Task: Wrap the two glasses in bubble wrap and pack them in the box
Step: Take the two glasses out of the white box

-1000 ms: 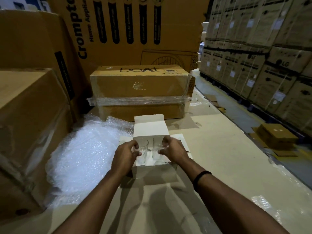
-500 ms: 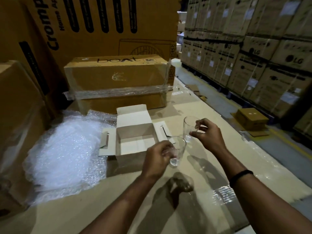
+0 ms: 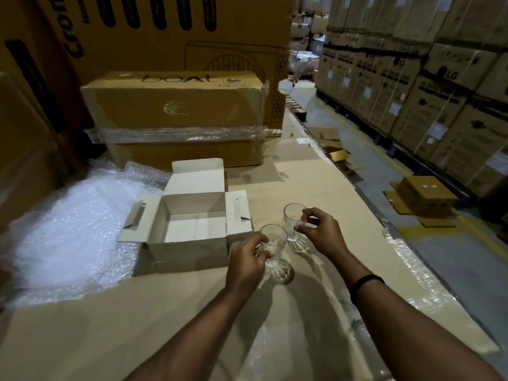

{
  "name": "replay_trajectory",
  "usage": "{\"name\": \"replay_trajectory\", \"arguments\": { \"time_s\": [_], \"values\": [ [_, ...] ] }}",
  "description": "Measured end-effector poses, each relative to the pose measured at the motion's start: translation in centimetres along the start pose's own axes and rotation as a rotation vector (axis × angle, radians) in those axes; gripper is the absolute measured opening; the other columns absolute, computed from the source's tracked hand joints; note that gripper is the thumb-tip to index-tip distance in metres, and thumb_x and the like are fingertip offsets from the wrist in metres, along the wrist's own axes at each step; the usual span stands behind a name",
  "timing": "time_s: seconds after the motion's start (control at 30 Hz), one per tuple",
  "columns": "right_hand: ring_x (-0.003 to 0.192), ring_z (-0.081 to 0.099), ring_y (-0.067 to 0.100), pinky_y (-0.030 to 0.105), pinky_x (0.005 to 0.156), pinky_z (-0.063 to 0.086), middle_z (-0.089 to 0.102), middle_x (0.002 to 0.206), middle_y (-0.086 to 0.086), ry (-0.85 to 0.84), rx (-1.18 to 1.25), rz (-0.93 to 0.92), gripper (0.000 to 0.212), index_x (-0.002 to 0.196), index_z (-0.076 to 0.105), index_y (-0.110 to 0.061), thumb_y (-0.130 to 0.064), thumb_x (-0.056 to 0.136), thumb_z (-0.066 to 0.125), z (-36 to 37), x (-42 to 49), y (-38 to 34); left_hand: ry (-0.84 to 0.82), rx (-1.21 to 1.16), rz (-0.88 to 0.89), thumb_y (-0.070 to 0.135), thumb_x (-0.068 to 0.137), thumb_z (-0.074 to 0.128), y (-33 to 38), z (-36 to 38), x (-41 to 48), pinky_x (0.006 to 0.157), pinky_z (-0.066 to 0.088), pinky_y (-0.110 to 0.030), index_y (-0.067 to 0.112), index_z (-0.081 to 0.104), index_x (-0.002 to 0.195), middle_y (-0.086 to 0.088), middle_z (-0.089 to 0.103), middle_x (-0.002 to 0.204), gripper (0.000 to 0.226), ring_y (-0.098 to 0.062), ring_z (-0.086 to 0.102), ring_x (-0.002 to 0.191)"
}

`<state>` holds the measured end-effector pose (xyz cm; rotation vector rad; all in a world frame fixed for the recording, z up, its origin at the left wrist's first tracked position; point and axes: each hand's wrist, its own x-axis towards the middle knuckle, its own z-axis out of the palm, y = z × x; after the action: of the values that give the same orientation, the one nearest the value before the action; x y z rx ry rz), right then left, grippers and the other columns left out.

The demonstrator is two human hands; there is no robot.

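My left hand (image 3: 247,259) grips a clear glass (image 3: 273,243) that stands upright at the surface, just right of the white box. My right hand (image 3: 320,232) pinches a second clear glass (image 3: 292,224) near its rim, slightly farther back and also upright. The two glasses stand close side by side. The small white cardboard box (image 3: 189,247) lies open with its lid and side flaps spread, and its inside is bare. A big crumpled sheet of bubble wrap (image 3: 71,232) lies to the left of the box.
A long brown boAt carton (image 3: 176,119) banded with clear film stands behind the white box. Tall cartons wall off the left and back. The cardboard-covered work surface (image 3: 316,174) ends at a right edge, beyond which an aisle and stacked LG cartons (image 3: 426,78) run.
Both glasses came out of the white box, were carried to its right and lowered to the surface. The box now holds nothing.
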<state>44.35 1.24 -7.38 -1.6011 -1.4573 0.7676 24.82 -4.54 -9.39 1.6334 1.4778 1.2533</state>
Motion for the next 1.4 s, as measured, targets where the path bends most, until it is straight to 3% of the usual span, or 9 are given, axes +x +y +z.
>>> {"name": "replay_trajectory", "arguments": {
  "time_s": [0.17, 0.3, 0.43, 0.5, 0.7, 0.93, 1.13, 1.27, 1.4],
  "values": [
    [0.1, 0.067, 0.017, 0.033, 0.082, 0.053, 0.066, 0.099, -0.002, -0.096, -0.02, -0.012, 0.029, 0.079, 0.059, -0.021, -0.006, 0.071, 0.083, -0.1, 1.2, 0.5, 0.012, 0.004, -0.054, -0.001, 0.083, 0.072, -0.4, 0.7, -0.2, 0.074, 0.055, -0.017, 0.019, 0.068, 0.115, -0.006, 0.069, 0.104, 0.038, 0.009, 0.064, 0.079],
    [0.118, 0.055, 0.017, 0.038, 0.098, 0.047, 0.063, 0.123, -0.002, -0.195, -0.152, -0.093, 0.044, 0.111, 0.064, -0.026, -0.02, 0.072, 0.084, -1.5, 1.0, -0.2, -0.015, 0.076, -0.062, 0.009, 0.08, 0.077, -0.4, 0.1, -1.1, 0.084, 0.056, -0.028, 0.03, 0.054, 0.135, 0.007, 0.063, 0.105, 0.063, -0.008, 0.064, 0.094],
    [0.13, 0.047, 0.021, 0.033, 0.107, 0.038, 0.053, 0.14, 0.006, -0.053, -0.259, -0.325, 0.046, 0.127, 0.06, -0.022, -0.032, 0.084, 0.073, -1.8, -0.4, -5.0, 0.2, 0.227, 0.209, 0.008, 0.085, 0.069, -1.0, -3.9, -2.2, 0.075, 0.06, -0.035, 0.015, 0.07, 0.115, 0.0, 0.074, 0.103, 0.03, -0.008, 0.068, 0.088],
    [0.135, 0.041, 0.022, 0.035, 0.11, 0.035, 0.046, 0.146, 0.006, -0.14, -0.367, -0.422, 0.047, 0.133, 0.056, -0.026, -0.039, 0.089, 0.066, 0.2, -1.9, -8.1, 0.307, 0.41, 0.352, 0.011, 0.084, 0.063, -2.3, -7.1, -1.8, 0.091, 0.054, -0.039, 0.012, 0.074, 0.104, -0.005, 0.071, 0.113, 0.023, -0.02, 0.066, 0.104],
    [0.147, 0.016, 0.029, 0.043, 0.118, 0.02, 0.016, 0.161, 0.01, -0.413, -0.8, -0.424, 0.062, 0.151, 0.025, -0.027, -0.054, 0.097, 0.041, 12.0, -6.3, -11.1, 0.265, 0.929, 0.036, 0.036, 0.088, 0.062, -7.9, -17.2, -0.6, 0.117, 0.013, -0.052, 0.017, 0.052, 0.138, -0.016, 0.037, 0.152, 0.054, -0.031, 0.024, 0.145],
    [0.15, -0.007, 0.025, 0.048, 0.12, 0.001, -0.002, 0.163, 0.007, -0.4, -0.936, -0.348, 0.068, 0.155, 0.002, -0.028, -0.058, 0.098, 0.024, 16.9, -6.4, -8.7, 0.025, 0.898, -0.066, 0.041, 0.094, 0.052, -9.9, -19.6, 0.3, 0.119, 0.007, -0.044, 0.019, 0.032, 0.15, -0.011, 0.027, 0.158, 0.063, -0.023, 0.018, 0.148],
    [0.149, 0.01, 0.028, 0.048, 0.12, 0.01, 0.017, 0.161, 0.008, -0.248, -0.913, -0.382, 0.062, 0.153, 0.02, -0.025, -0.055, 0.099, 0.024, 17.7, -7.0, -9.8, -0.023, 0.589, -0.028, 0.03, 0.095, 0.058, -9.4, -22.0, 0.4, 0.113, 0.026, -0.032, 0.021, 0.036, 0.149, -0.006, 0.033, 0.156, 0.059, -0.022, 0.026, 0.145],
    [0.11, 0.062, 0.031, 0.041, 0.091, 0.05, 0.064, 0.126, 0.011, -0.092, -0.694, -0.653, 0.047, 0.117, 0.066, -0.015, -0.044, 0.092, 0.039, 21.5, -10.4, -10.8, 0.363, 0.458, 0.112, 0.014, 0.094, 0.055, -9.0, -25.4, 1.1, 0.1, 0.037, -0.027, 0.014, 0.063, 0.125, -0.005, 0.062, 0.13, 0.032, -0.025, 0.052, 0.123],
    [0.107, 0.062, 0.029, 0.038, 0.092, 0.048, 0.066, 0.119, 0.008, -0.191, -0.729, -0.583, 0.044, 0.114, 0.066, -0.015, -0.045, 0.089, 0.044, 25.1, -13.2, -8.5, 0.465, 0.395, 0.009, 0.001, 0.093, 0.051, -9.3, -28.6, 5.5, 0.093, 0.039, -0.027, 0.012, 0.066, 0.12, -0.006, 0.066, 0.123, 0.032, -0.026, 0.054, 0.118]
  ]
}}
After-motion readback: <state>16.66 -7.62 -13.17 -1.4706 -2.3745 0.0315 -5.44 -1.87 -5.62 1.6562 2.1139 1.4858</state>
